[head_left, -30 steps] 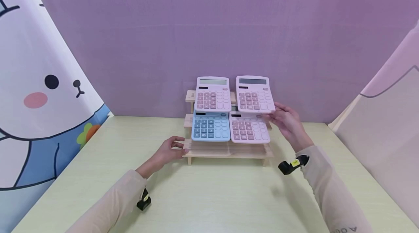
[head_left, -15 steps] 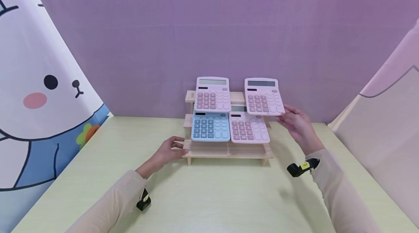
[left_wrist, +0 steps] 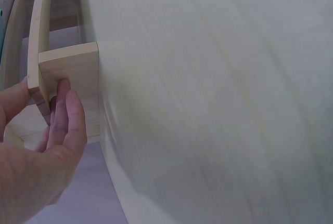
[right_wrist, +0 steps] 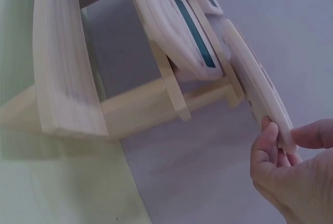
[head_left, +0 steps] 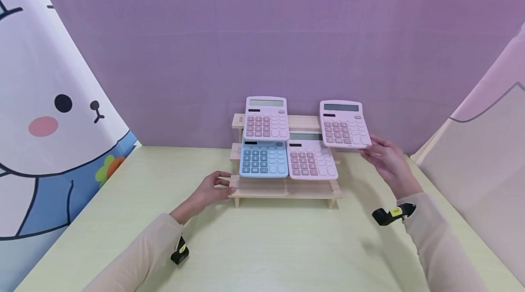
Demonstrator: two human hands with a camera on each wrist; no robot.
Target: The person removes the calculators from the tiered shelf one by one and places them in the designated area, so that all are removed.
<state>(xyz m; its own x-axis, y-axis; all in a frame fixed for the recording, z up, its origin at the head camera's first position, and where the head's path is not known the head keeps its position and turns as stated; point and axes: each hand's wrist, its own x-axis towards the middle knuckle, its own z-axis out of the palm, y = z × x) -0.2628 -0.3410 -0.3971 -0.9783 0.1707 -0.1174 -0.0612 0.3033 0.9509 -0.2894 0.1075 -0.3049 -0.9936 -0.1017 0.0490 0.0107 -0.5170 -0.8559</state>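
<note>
My right hand [head_left: 387,162] pinches a pink calculator [head_left: 344,123] by its lower right corner, thumb on top and fingers beneath, as the right wrist view shows. That calculator overhangs the right end of the top step of a wooden three-step rack [head_left: 285,188]. My left hand [head_left: 211,189] grips the left end of the bottom step, its thumb above the board and its fingers [left_wrist: 61,115] under it. Another pink calculator [head_left: 266,119] leans on the top step at left. Below stand a blue calculator [head_left: 264,160] and a third pink calculator [head_left: 312,160] on the middle step.
The rack stands on a pale wood-look table [head_left: 262,246] near a purple backdrop [head_left: 262,41]. A cartoon-printed panel [head_left: 61,146] rises at left, and a pale panel [head_left: 484,146] at right. A small black camera [head_left: 393,213] is strapped at the right sleeve.
My right hand has moved the pink calculator to the right and slightly down, baring more of the rack's top step. The left hand and the other calculators have stayed put.
</note>
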